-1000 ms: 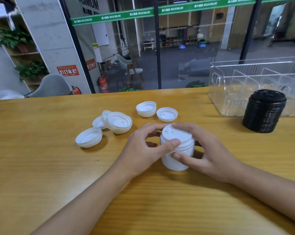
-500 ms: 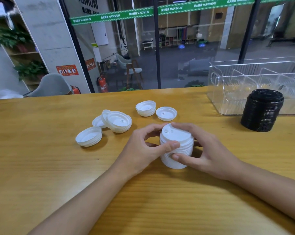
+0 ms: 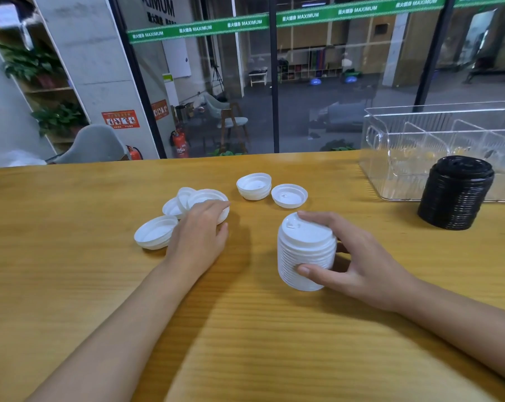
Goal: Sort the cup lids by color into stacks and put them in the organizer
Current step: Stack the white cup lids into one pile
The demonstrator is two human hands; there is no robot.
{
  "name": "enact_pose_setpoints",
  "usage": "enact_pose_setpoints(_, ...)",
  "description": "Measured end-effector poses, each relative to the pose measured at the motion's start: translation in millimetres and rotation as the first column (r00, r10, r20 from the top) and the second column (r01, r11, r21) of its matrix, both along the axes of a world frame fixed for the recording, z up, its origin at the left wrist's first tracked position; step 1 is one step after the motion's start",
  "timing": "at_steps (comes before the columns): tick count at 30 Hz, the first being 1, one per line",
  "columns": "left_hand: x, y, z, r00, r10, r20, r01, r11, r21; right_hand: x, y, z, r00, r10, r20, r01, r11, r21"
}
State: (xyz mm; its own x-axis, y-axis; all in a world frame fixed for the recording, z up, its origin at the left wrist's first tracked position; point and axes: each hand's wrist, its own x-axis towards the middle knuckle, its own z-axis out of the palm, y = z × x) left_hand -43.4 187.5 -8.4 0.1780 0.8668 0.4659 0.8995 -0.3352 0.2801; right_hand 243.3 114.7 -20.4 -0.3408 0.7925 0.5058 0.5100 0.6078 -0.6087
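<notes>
Left hand [image 3: 199,233] moved from white stack [image 3: 305,256] onto loose lids [image 3: 205,196] (grip unclear); right hand [image 3: 361,262] clasps stack.

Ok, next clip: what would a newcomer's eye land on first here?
The tall white lid stack at centre, gripped from the side by the right hand. To its left, the left hand lies over loose white lids. Far right, a black lid stack stands in front of the clear organizer.
</notes>
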Motion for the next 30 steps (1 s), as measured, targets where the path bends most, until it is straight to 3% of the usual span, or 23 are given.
enact_pose_setpoints(3,1.1,1.1,2.8,0.992,0.093,-0.084,-0.096,0.995,-0.028,0.4,-0.2,0.1,1.000,-0.001,0.005,0.001,1.000,-0.008)
enact_pose_setpoints(6,-0.4,-0.1,3.9,0.991,0.121,-0.062,-0.123,0.992,-0.025,0.5,-0.7,0.6,1.000,0.000,-0.001,0.000,1.000,-0.008)
enact_pose_setpoints(12,2.0,-7.4,8.6,0.996,0.064,0.058,-0.067,0.997,0.046,0.9,-0.1,0.1,1.000,0.005,0.004,-0.005,1.000,0.003)
enact_pose_setpoints(17,11.2,-16.3,14.3,0.959,-0.070,0.273,0.048,0.995,0.086,1.3,0.3,2.0,0.999,0.034,-0.021,-0.033,0.999,0.033)
enact_pose_setpoints(23,34.1,-35.6,23.0,0.801,-0.174,0.573,0.194,0.981,0.027,0.3,1.5,0.8,0.997,0.010,-0.073,-0.002,0.994,0.112)
enact_pose_setpoints(27,40.1,-39.4,28.7,0.519,-0.131,0.845,0.349,0.935,-0.070,-1.0,1.7,0.0,0.996,0.008,-0.091,0.005,0.991,0.137)
enact_pose_setpoints(30,42.8,-42.8,33.9,0.375,-0.098,0.922,0.391,0.918,-0.061,-0.9,1.5,-0.4,0.995,0.008,-0.098,0.005,0.991,0.133)
